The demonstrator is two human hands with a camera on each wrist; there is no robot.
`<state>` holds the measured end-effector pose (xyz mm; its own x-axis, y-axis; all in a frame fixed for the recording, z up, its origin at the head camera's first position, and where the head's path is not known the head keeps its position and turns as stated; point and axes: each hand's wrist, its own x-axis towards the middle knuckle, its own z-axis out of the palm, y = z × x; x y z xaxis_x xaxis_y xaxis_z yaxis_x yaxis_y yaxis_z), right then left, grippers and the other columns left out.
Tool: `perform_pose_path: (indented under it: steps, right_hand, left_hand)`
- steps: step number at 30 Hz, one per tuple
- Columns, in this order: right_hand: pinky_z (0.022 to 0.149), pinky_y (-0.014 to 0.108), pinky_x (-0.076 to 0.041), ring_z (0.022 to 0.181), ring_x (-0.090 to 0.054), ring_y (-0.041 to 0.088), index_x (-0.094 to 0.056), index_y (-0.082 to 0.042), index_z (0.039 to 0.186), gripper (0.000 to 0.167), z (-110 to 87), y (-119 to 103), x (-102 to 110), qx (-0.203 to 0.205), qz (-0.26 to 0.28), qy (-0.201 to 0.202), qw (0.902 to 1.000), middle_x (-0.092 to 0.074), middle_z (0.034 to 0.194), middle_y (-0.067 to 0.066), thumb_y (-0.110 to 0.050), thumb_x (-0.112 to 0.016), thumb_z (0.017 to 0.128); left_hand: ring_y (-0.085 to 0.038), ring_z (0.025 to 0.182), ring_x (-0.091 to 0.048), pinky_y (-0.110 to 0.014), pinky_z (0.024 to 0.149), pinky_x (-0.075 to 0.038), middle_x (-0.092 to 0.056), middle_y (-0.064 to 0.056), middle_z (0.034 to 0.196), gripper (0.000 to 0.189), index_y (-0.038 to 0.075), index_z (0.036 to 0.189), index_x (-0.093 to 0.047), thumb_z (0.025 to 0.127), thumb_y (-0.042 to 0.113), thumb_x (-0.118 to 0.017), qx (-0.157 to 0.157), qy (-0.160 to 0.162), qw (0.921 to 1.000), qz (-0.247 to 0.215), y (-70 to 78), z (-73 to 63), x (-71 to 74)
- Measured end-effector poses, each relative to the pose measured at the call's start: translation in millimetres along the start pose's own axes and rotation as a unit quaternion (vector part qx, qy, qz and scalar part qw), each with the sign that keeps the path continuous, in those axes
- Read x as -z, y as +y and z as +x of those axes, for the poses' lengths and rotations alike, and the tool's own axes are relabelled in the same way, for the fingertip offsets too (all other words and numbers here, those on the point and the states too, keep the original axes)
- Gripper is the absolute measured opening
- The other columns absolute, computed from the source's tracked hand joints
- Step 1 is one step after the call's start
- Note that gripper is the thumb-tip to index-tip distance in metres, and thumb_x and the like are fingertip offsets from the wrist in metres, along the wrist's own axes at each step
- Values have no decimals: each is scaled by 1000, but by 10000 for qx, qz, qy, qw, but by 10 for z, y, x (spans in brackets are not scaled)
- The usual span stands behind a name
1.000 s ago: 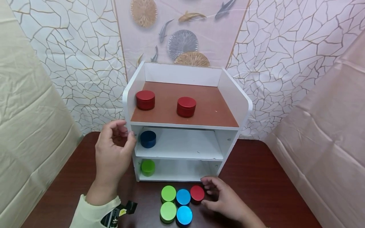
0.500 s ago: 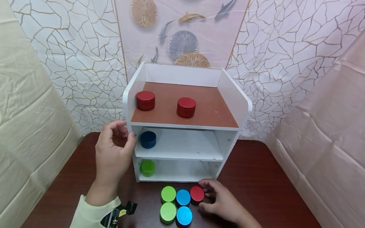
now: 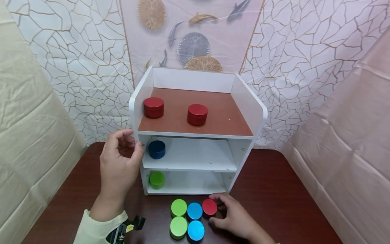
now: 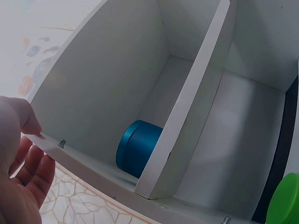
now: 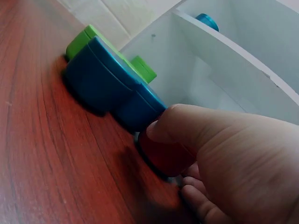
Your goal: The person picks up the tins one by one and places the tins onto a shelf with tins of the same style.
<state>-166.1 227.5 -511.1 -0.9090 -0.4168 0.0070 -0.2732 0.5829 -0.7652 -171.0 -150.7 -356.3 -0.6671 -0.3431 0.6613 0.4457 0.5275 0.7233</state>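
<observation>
In the head view my right hand (image 3: 233, 217) has thumb and fingers curled round a round red tin (image 3: 209, 207) on the table. Its thumb lies on the red tin (image 5: 166, 151) in the right wrist view. Beside it stand two blue tins (image 3: 195, 231) and two green tins (image 3: 178, 227). My left hand (image 3: 118, 162) holds the left side panel of a white shelf unit (image 3: 189, 169), thumb at its front edge and fingers outside. Two red tins (image 3: 197, 115) sit on its brown top, a dark blue tin (image 3: 156, 149) on the middle shelf, a green tin (image 3: 156, 180) on the bottom.
The shelf unit stands on a dark reddish-brown table (image 3: 280, 189). A patterned cloth (image 3: 304, 67) hangs behind it, and cream drapes (image 3: 344, 135) close in both sides. A black strap (image 3: 122, 230) with a loose end is on my left wrist.
My right hand has moved left to the red tin on the table, and its fingers have closed in around it. The left hand stays at the shelf unit.
</observation>
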Motion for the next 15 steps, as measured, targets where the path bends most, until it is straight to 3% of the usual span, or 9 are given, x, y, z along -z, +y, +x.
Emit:
perform_pose_path:
  steps: [15]
  right_hand:
    - [95, 23, -62, 116, -67, 14, -68, -21, 142, 66, 32, -8, -57, -174, -84, 193, 9996, -70, 132, -1, -34, -99, 86]
  left_hand:
    - [-10, 100, -63, -10, 85, -51, -68, -9, 115, 41, 5, 141, -66, 102, 8, -77, 32, 17, 10000, -7, 4, 1, 4]
